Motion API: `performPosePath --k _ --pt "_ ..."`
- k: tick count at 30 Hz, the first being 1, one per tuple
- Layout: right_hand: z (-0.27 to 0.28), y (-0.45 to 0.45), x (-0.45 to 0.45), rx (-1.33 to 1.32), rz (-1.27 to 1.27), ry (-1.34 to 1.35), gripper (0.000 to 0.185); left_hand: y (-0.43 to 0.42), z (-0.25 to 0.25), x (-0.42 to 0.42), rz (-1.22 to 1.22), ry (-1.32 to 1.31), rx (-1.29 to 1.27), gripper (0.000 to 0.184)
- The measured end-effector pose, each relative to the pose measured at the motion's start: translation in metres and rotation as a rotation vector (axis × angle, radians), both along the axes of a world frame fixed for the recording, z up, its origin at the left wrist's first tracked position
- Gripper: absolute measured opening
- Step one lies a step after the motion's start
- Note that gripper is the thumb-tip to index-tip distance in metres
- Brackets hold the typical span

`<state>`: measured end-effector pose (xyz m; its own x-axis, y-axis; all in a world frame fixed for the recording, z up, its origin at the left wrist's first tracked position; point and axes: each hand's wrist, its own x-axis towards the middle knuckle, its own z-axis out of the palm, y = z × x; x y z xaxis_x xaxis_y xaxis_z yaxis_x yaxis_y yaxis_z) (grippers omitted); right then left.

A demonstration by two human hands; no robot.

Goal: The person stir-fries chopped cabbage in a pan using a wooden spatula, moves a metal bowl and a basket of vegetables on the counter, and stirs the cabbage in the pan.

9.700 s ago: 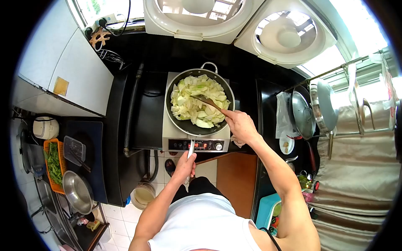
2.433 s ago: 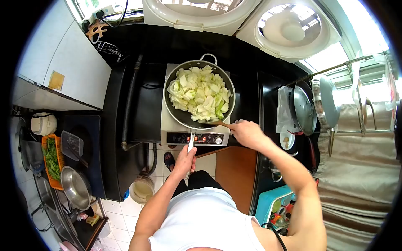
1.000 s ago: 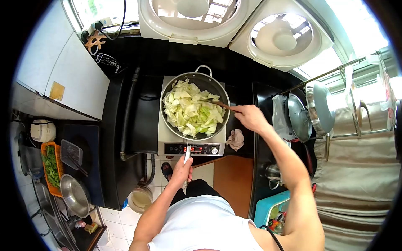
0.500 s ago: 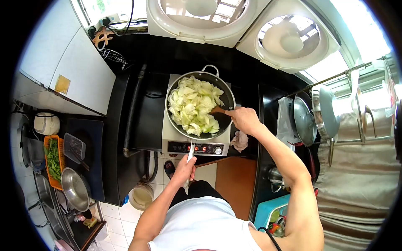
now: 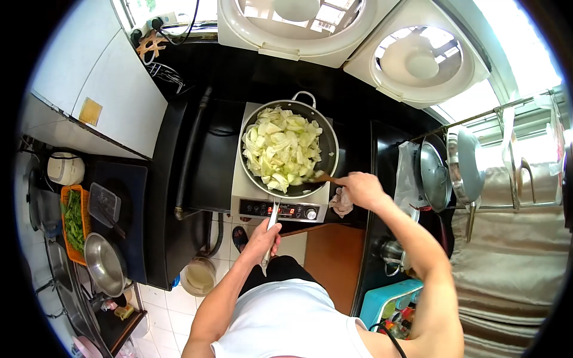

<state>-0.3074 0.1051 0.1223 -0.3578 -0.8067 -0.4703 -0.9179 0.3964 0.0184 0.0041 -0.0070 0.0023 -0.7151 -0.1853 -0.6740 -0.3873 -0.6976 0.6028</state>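
Note:
A deep frying pan (image 5: 329, 143) stands on an induction cooker (image 5: 248, 200) with a lit red display. Chopped pale-green cabbage (image 5: 280, 146) is heaped in it. My left hand (image 5: 262, 240) is wrapped around the pan's long metal handle (image 5: 272, 224), close to my body. Over the pan's lower right rim, my right hand (image 5: 363, 191) grips a wooden spatula (image 5: 325, 178). The spatula's blade reaches into the lower right of the cabbage, its tip partly hidden by the leaves.
A crumpled cloth (image 5: 341, 203) lies right of the cooker. Lids and pans (image 5: 434, 173) hang at the right, above a teal crate (image 5: 373, 301). On the left are an orange basket (image 5: 83, 227) of greens and a metal bowl (image 5: 104, 265). A bucket (image 5: 200, 277) stands on the floor.
My right hand has moved right and down, drawing the spatula toward the pan's lower right rim. The cabbage heap has shifted slightly. My left hand keeps its hold on the handle.

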Motion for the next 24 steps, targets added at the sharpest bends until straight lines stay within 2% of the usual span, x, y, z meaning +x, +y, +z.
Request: performPosePath --k 2,4,12,22,24 --pt "-0.051 -0.008 0.009 -0.202 -0.118 -0.083 0.036 0.001 0.001 -0.003 -0.012 -0.032 -0.016 0.021" --pt "-0.053 -0.027 0.009 -0.261 -0.098 -0.102 0.035 0.001 -0.001 -0.003 -0.015 -0.039 -0.033 0.021" --pt "0.009 -0.039 0.001 -0.37 -0.046 -0.099 0.033 0.005 0.0 -0.002 -0.008 -0.051 -0.025 0.021" --pt "0.029 -0.05 -0.007 -0.424 -0.063 -0.147 0.034 0.004 0.001 -0.002 0.005 -0.051 -0.046 0.022" --pt "0.015 -0.056 -0.011 -0.456 -0.047 -0.162 0.035 0.005 -0.001 -0.002 0.0 -0.053 -0.053 0.022"
